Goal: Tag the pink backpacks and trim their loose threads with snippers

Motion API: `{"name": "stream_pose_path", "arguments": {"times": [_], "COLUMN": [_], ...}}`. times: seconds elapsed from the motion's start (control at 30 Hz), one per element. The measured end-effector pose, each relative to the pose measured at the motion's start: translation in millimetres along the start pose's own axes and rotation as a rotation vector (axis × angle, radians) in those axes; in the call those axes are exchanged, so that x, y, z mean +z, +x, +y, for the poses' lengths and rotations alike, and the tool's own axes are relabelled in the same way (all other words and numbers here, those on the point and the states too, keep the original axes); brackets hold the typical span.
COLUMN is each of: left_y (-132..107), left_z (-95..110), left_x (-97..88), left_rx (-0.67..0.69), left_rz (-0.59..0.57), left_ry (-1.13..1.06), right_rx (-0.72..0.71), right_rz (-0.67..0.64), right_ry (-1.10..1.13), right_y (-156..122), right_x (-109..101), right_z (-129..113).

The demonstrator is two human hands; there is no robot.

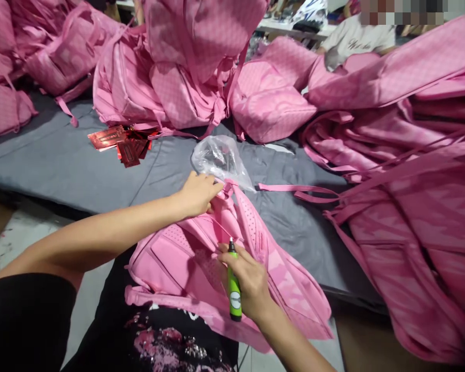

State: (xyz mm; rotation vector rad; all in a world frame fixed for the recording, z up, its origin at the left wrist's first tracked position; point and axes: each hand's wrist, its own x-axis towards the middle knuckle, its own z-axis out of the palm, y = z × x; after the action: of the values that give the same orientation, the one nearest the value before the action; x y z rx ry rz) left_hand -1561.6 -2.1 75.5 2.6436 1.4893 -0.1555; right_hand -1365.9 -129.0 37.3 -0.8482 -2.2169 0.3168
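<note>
A pink backpack (294,279) lies across my lap and against the table edge, its padded, dotted straps and back side facing up. My left hand (200,193) is closed on the backpack near its top, by the strap ends. In my right hand (250,281) is a green marker-like pen (234,284) with a black collar and a pale tip pointing up and away. The fingers wrap round its barrel, just above the backpack's straps. A thin thread-like line runs near the pen's tip.
A clear plastic bag (220,157) lies just beyond my left hand on the grey padded table (166,173). Red shiny tags (127,150) are piled left of it. Several pink backpacks (271,103) line the far side, and another backpack (414,237) hangs at the right edge. A person (362,36) sits behind.
</note>
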Motion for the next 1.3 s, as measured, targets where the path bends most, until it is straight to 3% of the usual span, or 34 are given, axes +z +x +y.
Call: {"name": "stream_pose_path", "arguments": {"times": [0.1, 0.17, 0.27, 0.33, 0.63, 0.87, 1.07, 1.2, 1.3], "left_y": [1, -4, -5, -1, -5, 0, 6, 6, 6], "left_z": [4, 10, 20, 25, 23, 25, 24, 26, 30], "left_x": [3.1, -1.0, -6.0, -4.3, 12.0, 13.9, 17.4, 17.5, 16.7], "left_rx": [0.111, 0.188, 0.185, 0.148, 0.119, 0.021, -0.011, -0.046, -0.066], "left_rz": [0.040, 0.054, -0.031, -0.094, 0.031, -0.018, -0.006, -0.005, -0.012], "left_ry": [0.102, 0.140, 0.187, 0.226, 0.167, 0.075, 0.056, 0.076, 0.096], "right_rx": [0.072, 0.097, 0.151, 0.184, 0.206, 0.206, 0.179, 0.325, 0.453], "right_rz": [-0.037, 0.019, 0.143, 0.156, -0.043, -0.071, -0.160, -0.085, -0.227], "right_ry": [-0.023, 0.002, 0.061, 0.090, 0.012, -0.064, -0.037, -0.353, -0.453], "right_y": [-7, -9, -11, -11, -6, -17, -5, 18, 37], "right_x": [5, 10, 17, 20, 11, 7, 0, -2, 9], "right_z": [12, 24, 36, 38, 33, 37, 43, 59, 73]}}
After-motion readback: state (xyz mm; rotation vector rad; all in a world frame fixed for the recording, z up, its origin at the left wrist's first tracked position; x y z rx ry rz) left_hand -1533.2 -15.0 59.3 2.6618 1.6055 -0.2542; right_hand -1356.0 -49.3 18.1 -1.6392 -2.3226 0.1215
